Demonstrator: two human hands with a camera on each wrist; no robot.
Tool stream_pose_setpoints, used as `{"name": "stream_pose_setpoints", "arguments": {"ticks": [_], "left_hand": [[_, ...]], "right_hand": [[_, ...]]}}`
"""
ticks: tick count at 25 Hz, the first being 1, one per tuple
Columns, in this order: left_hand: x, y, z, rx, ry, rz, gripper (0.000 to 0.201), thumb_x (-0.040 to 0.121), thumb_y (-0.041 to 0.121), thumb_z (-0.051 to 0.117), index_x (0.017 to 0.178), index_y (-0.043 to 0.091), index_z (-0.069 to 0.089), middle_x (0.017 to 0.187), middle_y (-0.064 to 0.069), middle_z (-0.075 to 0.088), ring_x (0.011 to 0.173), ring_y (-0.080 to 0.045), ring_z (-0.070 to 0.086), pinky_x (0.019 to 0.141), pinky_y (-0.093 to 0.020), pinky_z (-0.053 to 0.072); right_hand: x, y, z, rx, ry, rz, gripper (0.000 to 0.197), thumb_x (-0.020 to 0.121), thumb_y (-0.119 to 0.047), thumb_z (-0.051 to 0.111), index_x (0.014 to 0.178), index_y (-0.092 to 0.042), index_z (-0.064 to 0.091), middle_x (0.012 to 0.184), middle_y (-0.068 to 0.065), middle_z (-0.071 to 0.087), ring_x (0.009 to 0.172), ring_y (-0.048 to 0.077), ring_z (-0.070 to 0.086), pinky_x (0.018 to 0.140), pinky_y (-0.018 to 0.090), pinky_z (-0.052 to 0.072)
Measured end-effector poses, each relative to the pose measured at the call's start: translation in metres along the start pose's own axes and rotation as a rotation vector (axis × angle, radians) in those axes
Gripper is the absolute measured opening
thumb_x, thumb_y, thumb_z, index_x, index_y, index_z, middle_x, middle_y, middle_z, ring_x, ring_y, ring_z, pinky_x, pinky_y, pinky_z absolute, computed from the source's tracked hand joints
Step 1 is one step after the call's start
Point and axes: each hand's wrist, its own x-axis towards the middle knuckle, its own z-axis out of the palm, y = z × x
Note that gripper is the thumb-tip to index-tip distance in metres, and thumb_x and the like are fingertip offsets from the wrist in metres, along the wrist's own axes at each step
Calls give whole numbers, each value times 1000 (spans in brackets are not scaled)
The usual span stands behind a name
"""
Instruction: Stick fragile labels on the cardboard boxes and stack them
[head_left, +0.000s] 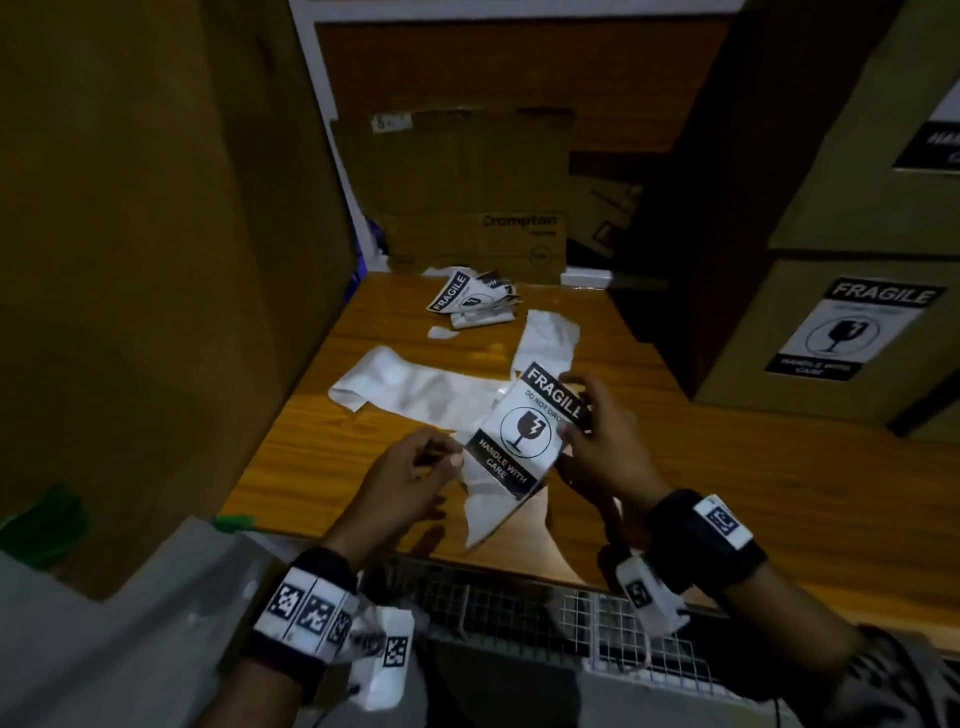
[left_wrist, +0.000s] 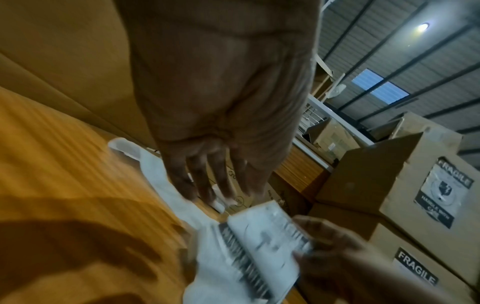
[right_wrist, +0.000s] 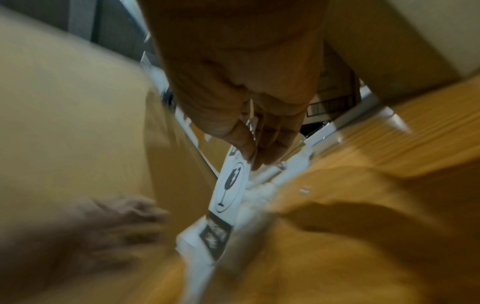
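Head view: right hand (head_left: 605, 441) pinches fragile label (head_left: 524, 428)

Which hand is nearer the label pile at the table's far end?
Right. The right hand, holding a label, sits just ahead of the left hand, so closer to the pile.

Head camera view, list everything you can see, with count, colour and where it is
fragile label: one, black and white, held above the table's near edge
backing paper strips: several, white, mid-table
loose labels: small pile, black and white, far end
labelled boxes: two, brown, stacked at right
tall cardboard box: one, brown, left
table: one, orange-brown wood
left hand: fingers at the label's lower corner
right hand: grip on the label's right edge
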Motion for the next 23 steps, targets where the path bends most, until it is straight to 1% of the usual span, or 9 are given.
{"name": "stream_pose_setpoints", "arguments": {"ticks": [2, 4, 7, 9, 11, 14, 19, 22, 23], "left_hand": [[11, 17, 18, 42, 106, -32, 40, 97, 39, 67, 135, 29, 57, 138, 12, 55, 125, -7, 53, 96, -38, 54], [19, 34, 31, 5, 133, -32, 55, 96, 40, 69, 145, 27, 49, 139, 19, 50, 130, -4, 47, 102, -33, 48], [28, 54, 40, -164, 92, 38, 30, 97, 21, 70, 125, 12, 64, 118, 5, 75, 112, -18, 70, 93, -38, 59], [30, 55, 40, -173, 71, 44, 19, 99, 13, 68, 116, 6, 68, 111, -4, 78, 105, -24, 74, 90, -42, 60], [39, 42, 37, -143, 80, -4, 16, 100, 11, 65, 115, 5, 69, 108, -7, 78, 102, -26, 74, 89, -47, 60], [69, 18, 19, -31, 203, -51, 18, 104, 13, 57, 119, 8, 66, 112, -7, 76, 103, -25, 73, 92, -55, 58], [184, 21, -22, 42, 250, -140, 28, 106, 12, 46, 132, 14, 56, 126, -12, 69, 107, -28, 68, 93, -50, 58], [253, 35, -31, -65, 290, -208, 35, 105, 5, 49, 140, 8, 52, 131, -11, 66, 103, -25, 67, 75, -36, 59], [267, 36, -30, -12, 282, -256, 35, 106, 7, 49, 141, 4, 51, 130, -11, 64, 107, -28, 65, 76, -35, 58]], "right_hand": [[2, -10, -25, 193, -42, 27, 57, 98, 3, 60, 141, -30, 42, 116, -9, 62, 90, -1, 70, 66, 21, 60], [7, -24, -41, 287, -85, 15, 60, 96, 4, 63, 143, -26, 43, 119, 1, 65, 88, 2, 72, 63, 17, 56], [13, -36, -49, 361, -109, -1, 54, 90, 5, 71, 135, -19, 50, 116, 6, 69, 84, 3, 73, 62, 16, 55], [14, -37, -52, 396, -39, 6, 56, 89, 1, 75, 135, -20, 51, 110, 3, 69, 84, 7, 72, 62, 17, 55], [12, -31, -55, 375, 56, 39, 57, 90, -5, 76, 136, -27, 49, 116, -5, 66, 90, 9, 71, 63, 19, 54], [2, -19, -54, 297, 161, 67, 56, 93, -12, 74, 138, -34, 48, 126, -16, 57, 101, 5, 64, 75, 24, 53], [-20, -2, -43, 181, 139, 124, 44, 94, -13, 72, 123, -40, 55, 121, -19, 60, 101, 8, 63, 74, 23, 53], [-32, 1, -52, 145, 56, 194, 38, 94, -13, 72, 118, -40, 59, 110, -17, 66, 91, 10, 67, 62, 18, 54], [-37, 7, -56, 129, 41, 226, 37, 94, -13, 72, 115, -41, 60, 103, -15, 70, 89, 9, 69, 63, 19, 55]]}}
